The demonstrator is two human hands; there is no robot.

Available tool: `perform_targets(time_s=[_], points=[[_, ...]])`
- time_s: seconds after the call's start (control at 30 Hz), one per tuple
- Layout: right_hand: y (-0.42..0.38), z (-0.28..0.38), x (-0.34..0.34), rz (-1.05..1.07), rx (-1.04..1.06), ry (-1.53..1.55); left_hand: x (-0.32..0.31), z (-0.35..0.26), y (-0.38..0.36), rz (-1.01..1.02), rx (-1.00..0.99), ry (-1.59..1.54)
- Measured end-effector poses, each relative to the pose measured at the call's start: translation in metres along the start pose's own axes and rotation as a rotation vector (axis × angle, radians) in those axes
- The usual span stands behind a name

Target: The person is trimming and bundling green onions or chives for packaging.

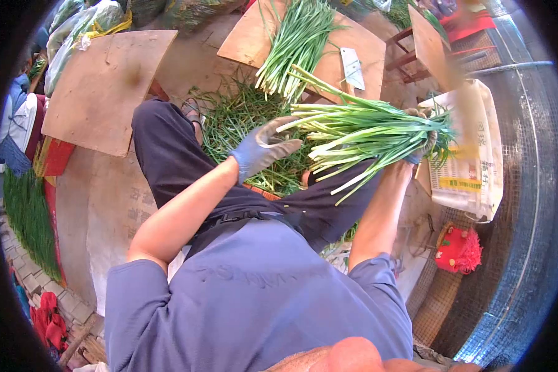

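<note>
My right hand (425, 140), in a glove, grips a bunch of Chinese chives (372, 131) by the leafy end. The pale stems point left, with a few stalks straying out of line. Close to those stem ends, my left hand (265, 146) in a blue and grey glove has its fingers apart and holds nothing. Beyond the hands, another pile of chives (299, 44) lies on a wooden board (245, 38). A cleaver (352, 67) rests flat on the same board, its handle towards me. Loose green trimmings (229, 121) cover the ground between my legs.
At the left stands another wooden board (105, 87). A white plastic basket (468, 177) is at the right, above a red fringed cushion (457, 249). Blue netting (530, 186) borders the right side. More greens (28, 217) lie far left.
</note>
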State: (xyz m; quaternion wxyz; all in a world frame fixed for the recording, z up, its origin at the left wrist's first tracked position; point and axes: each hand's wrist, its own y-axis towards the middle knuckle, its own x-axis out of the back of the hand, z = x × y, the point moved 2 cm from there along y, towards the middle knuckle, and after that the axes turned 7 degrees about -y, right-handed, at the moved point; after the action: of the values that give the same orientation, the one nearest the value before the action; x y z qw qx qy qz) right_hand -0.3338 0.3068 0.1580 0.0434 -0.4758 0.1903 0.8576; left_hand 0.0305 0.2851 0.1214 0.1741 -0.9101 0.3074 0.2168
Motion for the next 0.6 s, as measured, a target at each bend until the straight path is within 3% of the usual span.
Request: perform_targets(time_s=[0.07,0.17,0.3,0.4,0.5,0.6], points=[[-0.002,-0.003,0.004,-0.001,0.02,0.016,-0.014,0.0,0.006,-0.038,-0.108,-0.033],[-0.007,-0.007,0.003,-0.01,0.026,0.01,-0.015,0.01,0.01,-0.143,-0.068,-0.088],[-0.014,0.0,0.013,-0.12,0.096,0.087,-0.008,0.001,-0.002,-0.176,-0.31,0.335],[-0.016,0.003,-0.008,-0.023,0.068,-0.069,0.02,-0.012,-0.012,-0.268,-0.091,0.59],[-0.017,0.008,0.004,-0.122,0.103,0.017,0.049,-0.022,-0.012,-0.357,-0.102,0.624],[-0.017,0.013,0.021,-0.165,0.158,0.023,0.011,-0.048,-0.013,-0.299,-0.719,0.74]])
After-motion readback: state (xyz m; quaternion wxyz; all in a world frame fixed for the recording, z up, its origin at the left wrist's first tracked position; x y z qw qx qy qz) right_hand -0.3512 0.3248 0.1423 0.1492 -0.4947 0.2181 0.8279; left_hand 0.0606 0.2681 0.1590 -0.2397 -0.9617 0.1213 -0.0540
